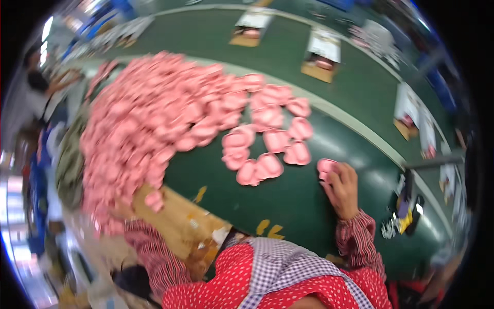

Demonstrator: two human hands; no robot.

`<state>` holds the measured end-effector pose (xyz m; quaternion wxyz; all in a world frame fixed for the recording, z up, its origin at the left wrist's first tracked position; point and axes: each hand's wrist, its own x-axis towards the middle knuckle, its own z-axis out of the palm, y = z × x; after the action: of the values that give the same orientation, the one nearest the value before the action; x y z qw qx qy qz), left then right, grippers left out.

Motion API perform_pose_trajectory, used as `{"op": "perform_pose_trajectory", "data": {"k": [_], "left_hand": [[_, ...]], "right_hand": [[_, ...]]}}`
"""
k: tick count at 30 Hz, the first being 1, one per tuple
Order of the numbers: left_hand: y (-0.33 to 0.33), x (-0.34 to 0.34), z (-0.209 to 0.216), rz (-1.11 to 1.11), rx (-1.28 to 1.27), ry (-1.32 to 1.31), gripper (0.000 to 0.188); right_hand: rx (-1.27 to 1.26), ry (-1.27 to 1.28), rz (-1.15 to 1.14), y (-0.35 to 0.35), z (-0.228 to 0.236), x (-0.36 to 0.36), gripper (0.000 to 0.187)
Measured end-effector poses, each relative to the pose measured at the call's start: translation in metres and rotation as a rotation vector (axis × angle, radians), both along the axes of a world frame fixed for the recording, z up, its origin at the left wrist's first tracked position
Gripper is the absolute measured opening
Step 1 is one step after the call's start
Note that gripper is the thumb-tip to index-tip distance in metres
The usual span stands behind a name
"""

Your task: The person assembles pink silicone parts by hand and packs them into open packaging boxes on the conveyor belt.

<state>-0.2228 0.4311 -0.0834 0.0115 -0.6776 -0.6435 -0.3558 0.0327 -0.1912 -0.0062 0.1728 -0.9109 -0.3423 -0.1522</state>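
Note:
To the right of the loose pieces, my right hand (342, 186) is closed on a small pink moulded piece (325, 167), low over the green table (303, 206). My left hand (121, 210) reaches into the near left edge of a big heap of similar pink pieces (149, 103). Blur and the heap hide its fingers, so what it holds cannot be made out. Between the heap and my right hand, several pink pieces (269, 166) lie spread in a loose ring, hollow sides partly showing.
A worn cardboard sheet (180, 226) with one pink piece (154, 201) on it lies near my left forearm. Beyond the table's pale edge runs a green belt (206, 33) carrying open boxes (321, 54). Small tools (404, 219) lie at right. A person (43, 85) works far left.

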Motion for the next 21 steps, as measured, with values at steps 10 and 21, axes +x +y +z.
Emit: {"op": "perform_pose_trajectory", "data": {"k": [10,21], "left_hand": [[-0.166,0.143,0.038,-0.864,0.189,-0.132,0.050],[-0.225,0.193,0.047,-1.119,0.245,-0.100,0.047]], "right_hand": [[0.150,-0.071,-0.108,-0.038,0.009,-0.003,0.017],[0.185,-0.255,-0.363,-0.055,0.002,0.234,0.021]]}}
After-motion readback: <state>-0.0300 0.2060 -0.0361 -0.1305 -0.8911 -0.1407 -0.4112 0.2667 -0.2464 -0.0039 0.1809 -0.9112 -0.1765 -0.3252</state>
